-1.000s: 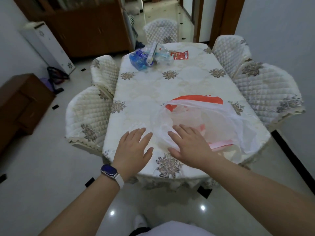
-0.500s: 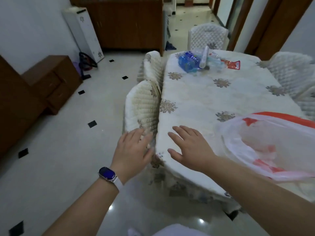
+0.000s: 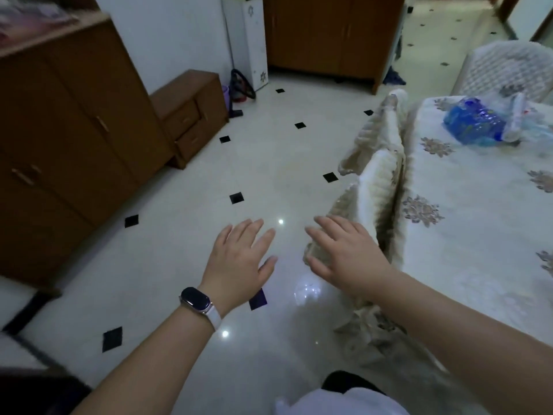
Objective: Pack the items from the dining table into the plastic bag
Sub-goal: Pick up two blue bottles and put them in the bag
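The dining table (image 3: pixel 466 235), under a cream floral cloth, fills the right side of the view. At its far end lie a blue packet (image 3: pixel 472 122) and clear wrapped items (image 3: pixel 520 121). The plastic bag is out of view. My left hand (image 3: pixel 239 262), with a dark watch on its wrist, hovers over the floor, fingers spread and holding nothing. My right hand (image 3: pixel 344 253) is also spread and holds nothing, in front of the nearest chair back, left of the table edge.
Two quilted chairs (image 3: pixel 377 187) stand pushed in along the table's left side, and a third (image 3: pixel 508 70) at the far end. Wooden cabinets (image 3: pixel 74 130) line the left wall, with a low drawer unit (image 3: pixel 191 115). Glossy tiled floor (image 3: pixel 209 205) lies between.
The view has swung left, off the table towards the floor. The plastic bag has left the frame. Both hands have moved left with it, still spread and holding nothing.
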{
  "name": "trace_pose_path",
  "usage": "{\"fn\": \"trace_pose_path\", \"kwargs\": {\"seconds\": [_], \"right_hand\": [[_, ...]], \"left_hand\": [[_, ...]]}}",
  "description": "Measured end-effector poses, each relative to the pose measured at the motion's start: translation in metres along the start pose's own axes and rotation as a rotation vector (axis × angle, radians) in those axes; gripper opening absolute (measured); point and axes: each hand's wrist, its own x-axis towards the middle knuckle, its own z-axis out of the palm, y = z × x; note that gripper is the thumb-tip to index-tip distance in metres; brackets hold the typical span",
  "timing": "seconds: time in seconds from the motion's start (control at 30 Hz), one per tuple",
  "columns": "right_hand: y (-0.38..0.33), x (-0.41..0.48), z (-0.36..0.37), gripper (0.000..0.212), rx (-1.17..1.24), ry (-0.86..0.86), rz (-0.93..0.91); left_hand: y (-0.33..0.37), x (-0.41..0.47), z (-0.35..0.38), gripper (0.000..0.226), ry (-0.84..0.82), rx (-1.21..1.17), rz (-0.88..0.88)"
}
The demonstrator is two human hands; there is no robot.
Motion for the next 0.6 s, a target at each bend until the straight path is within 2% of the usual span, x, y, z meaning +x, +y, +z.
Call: {"fn": "trace_pose_path", "kwargs": {"seconds": [0.3, 0.6], "right_hand": [[0.011, 0.128, 0.055, 0.056, 0.052, -0.022, -0.054], [0.070, 0.290, 0.109, 0.053, 0.156, 0.058, -0.049]], "left_hand": [[-0.088, 0.053, 0.024, 0.050, -0.095, 0.077, -0.101], [-0.180, 0.204, 0.048, 0.053, -0.196, 0.152, -0.138]]}}
